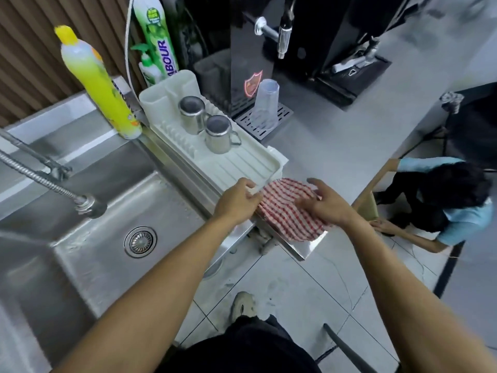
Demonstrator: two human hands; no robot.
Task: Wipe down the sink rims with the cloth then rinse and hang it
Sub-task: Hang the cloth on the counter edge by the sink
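Note:
A red-and-white checked cloth (285, 208) lies spread over the front corner of the steel counter, just right of the sink (88, 238). My left hand (236, 201) pinches the cloth's left edge beside the white drying rack. On the cloth's right side rests my right hand (326, 203), fingers loosely bent and slightly blurred. The sink's right rim (188, 189) runs between the basin and the rack. A flexible spray faucet (86, 201) hangs over the basin at the left.
A white drying rack (242, 162) holds two steel mugs (217, 133). Yellow and green detergent bottles (99, 84) stand behind the sink. A black drinks machine and an upturned clear cup (265, 103) sit further back. A person in blue crouches on the floor at the right (443, 200).

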